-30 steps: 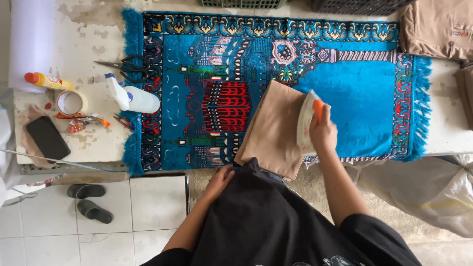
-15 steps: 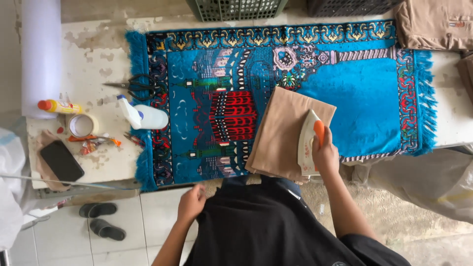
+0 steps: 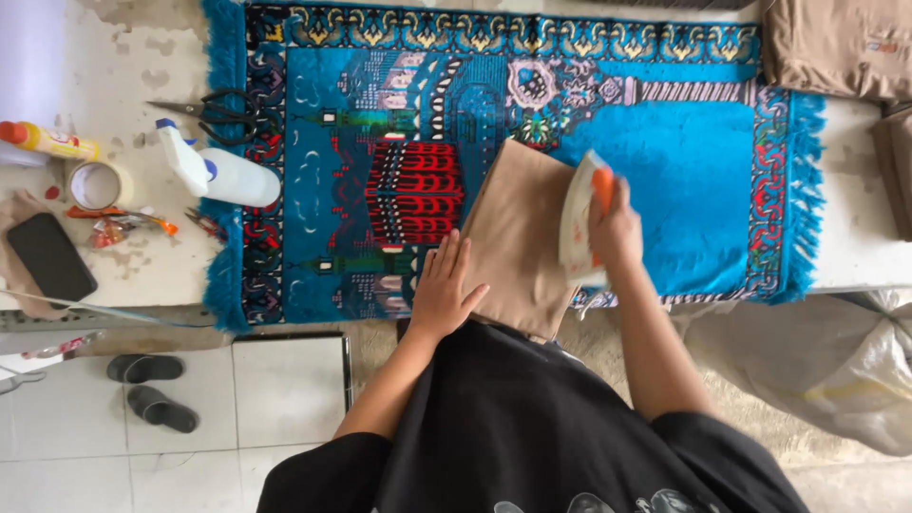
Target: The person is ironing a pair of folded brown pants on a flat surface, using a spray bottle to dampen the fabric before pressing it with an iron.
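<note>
Along the tabletop's left edge lie a black phone (image 3: 49, 256), a roll of tape (image 3: 95, 184), a yellow bottle (image 3: 47, 141), a white spray bottle (image 3: 220, 174) and black scissors (image 3: 217, 109), the last two overlapping the left fringe of the blue patterned mat (image 3: 703, 180). Near the mat's front edge lies the folded tan cloth (image 3: 518, 233), with the left hand (image 3: 445, 285) spread flat, fingers open, on its left border and gripping nothing. The right hand (image 3: 616, 228) is closed around the orange handle of the white iron (image 3: 578, 223), which seems to rest on the cloth's right side, while more tan folded garments (image 3: 836, 47) occupy the tabletop's far right corner.
</note>
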